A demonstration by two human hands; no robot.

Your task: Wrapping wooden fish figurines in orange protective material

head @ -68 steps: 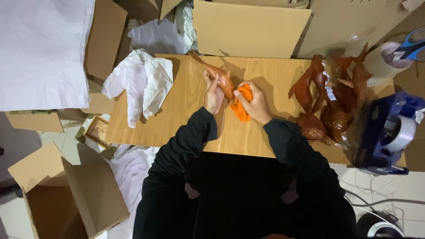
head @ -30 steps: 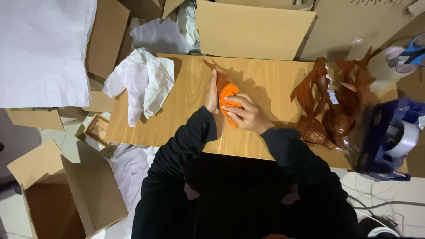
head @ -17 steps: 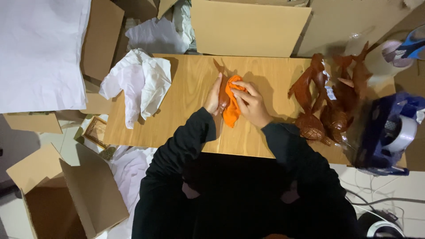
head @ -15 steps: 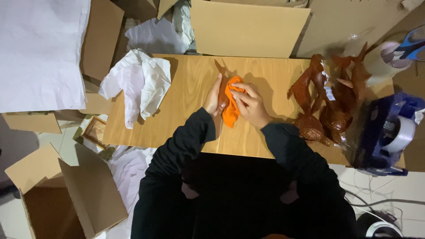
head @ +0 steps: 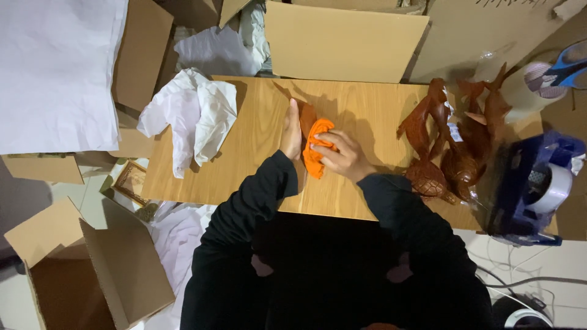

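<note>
head view: mid-polish, left hand (head: 291, 129) clasped flat against brown wooden carving (head: 306, 116) on table (head: 244, 153), right hand (head: 340, 154) clenched on orange cloth (head: 316, 148) over it, similar carvings (head: 455, 143) waiting aside.

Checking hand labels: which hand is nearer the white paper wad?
Left. The left hand lies just right of the paper wad; the right hand is farther right, on the orange cloth.

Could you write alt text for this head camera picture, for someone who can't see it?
Seen from above, a person in black sleeves rubs an orange cloth with the right hand over a brown wooden carving steadied by the left hand on a wooden table. More carvings stand at right beside a blue tape dispenser; crumpled white paper and cardboard boxes lie left.
</note>
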